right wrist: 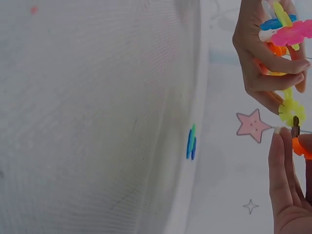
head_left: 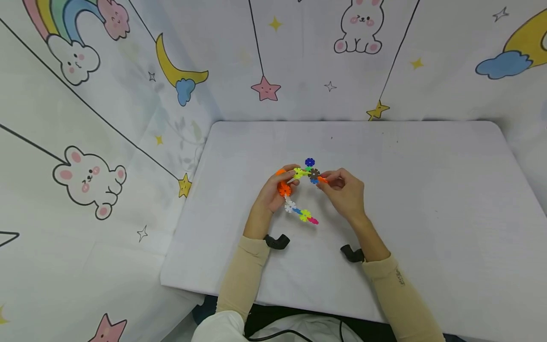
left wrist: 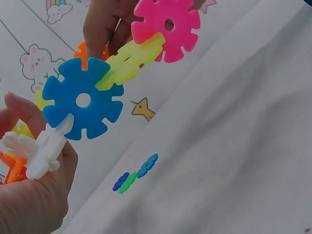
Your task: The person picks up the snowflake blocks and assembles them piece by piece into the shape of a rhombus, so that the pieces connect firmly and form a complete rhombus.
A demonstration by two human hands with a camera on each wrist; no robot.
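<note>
A chain of notched plastic snowflake discs runs between the two hands. My left hand (head_left: 270,194) grips it around the orange discs (head_left: 284,190). From there a tail hangs toward me: a white disc (head_left: 290,206), a blue disc (left wrist: 63,105), a yellow disc (left wrist: 129,63) and a pink disc (left wrist: 176,24) at the end. Away from that hand, a yellow disc (head_left: 298,173) leads to a brown disc (head_left: 315,174). My right hand (head_left: 345,194) pinches an orange disc (right wrist: 301,147) beside the brown one, between thumb and fingers.
A short linked piece with a dark blue disc (head_left: 309,162), a green disc (left wrist: 128,183) and a lighter blue disc (left wrist: 147,165) lies on the white table (head_left: 427,213), beyond the hands. A cartoon-printed curtain (head_left: 307,61) stands behind the table's far edge. Black wrist mounts (head_left: 278,242) sit on both forearms.
</note>
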